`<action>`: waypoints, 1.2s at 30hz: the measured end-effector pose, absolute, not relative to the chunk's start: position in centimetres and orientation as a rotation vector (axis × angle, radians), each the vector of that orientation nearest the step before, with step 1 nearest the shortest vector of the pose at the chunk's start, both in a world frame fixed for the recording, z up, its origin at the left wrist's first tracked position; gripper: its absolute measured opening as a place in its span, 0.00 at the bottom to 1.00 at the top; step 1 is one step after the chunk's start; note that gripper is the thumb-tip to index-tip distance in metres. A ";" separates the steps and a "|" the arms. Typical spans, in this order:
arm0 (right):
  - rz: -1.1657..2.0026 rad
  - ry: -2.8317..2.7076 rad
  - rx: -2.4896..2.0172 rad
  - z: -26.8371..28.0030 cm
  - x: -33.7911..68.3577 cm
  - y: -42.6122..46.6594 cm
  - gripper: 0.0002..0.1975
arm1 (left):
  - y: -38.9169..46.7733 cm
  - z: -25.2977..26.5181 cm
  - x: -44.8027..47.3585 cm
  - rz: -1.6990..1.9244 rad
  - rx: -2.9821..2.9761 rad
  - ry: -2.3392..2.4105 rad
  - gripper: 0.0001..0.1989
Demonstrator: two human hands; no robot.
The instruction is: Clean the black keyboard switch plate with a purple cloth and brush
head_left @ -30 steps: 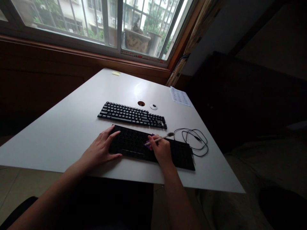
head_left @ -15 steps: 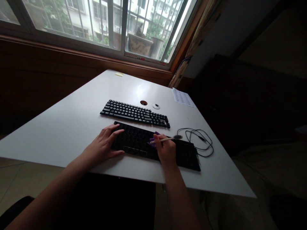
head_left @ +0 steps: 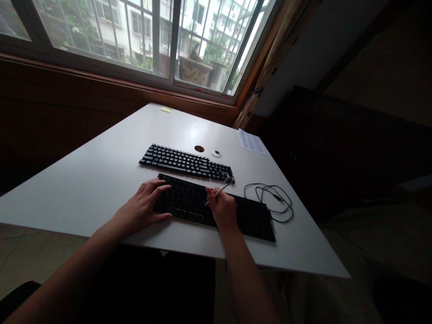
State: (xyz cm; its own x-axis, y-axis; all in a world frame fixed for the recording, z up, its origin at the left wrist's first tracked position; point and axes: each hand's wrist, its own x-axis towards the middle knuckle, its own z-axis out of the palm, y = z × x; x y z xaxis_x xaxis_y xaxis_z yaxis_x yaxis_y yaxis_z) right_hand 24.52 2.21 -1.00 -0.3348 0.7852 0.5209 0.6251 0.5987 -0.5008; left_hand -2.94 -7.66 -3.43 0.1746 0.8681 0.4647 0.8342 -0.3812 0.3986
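A black keyboard (head_left: 254, 219) with a dark, flat-looking top lies along the table's near side. My left hand (head_left: 143, 202) clasps its left end, fingers on the far edge and thumb by the near edge. Over its middle, my right hand (head_left: 224, 210) is closed around a slim, pale-handled brush (head_left: 221, 190). The brush's dark fuzzy head points up and away, its bare handle end down toward the keyboard. A bit of purple cloth (head_left: 206, 201) shows under the right hand, mostly hidden. Just beyond lies a block of black keys (head_left: 182, 161) in keyboard order.
A coiled black cable (head_left: 270, 198) lies right of the keyboard. Farther back on the white table (head_left: 111, 162) are a round cable hole (head_left: 199, 149), its white ring-shaped cover (head_left: 216, 154), a printed sheet (head_left: 252, 142) and a yellow slip (head_left: 166, 110). A window stands behind.
My right hand has shifted slightly left, and the brush has swung from nearly level to tilted upward. Less purple cloth shows. My left hand stays at the keyboard's left end.
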 end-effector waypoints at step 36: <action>0.329 -2.008 -1.091 -1.5 24.6 2.1 0.25 | -7.8 -3.7 -3.0 0.992 2.352 1.718 0.38</action>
State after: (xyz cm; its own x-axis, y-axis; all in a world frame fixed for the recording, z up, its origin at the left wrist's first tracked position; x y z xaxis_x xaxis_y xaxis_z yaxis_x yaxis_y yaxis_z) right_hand 24.62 2.07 -1.51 -0.2991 0.7928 0.5310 0.5816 0.5927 -0.5572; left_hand -3.01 -7.75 -3.65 0.1695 0.8737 0.4559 0.8318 -0.3749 0.4093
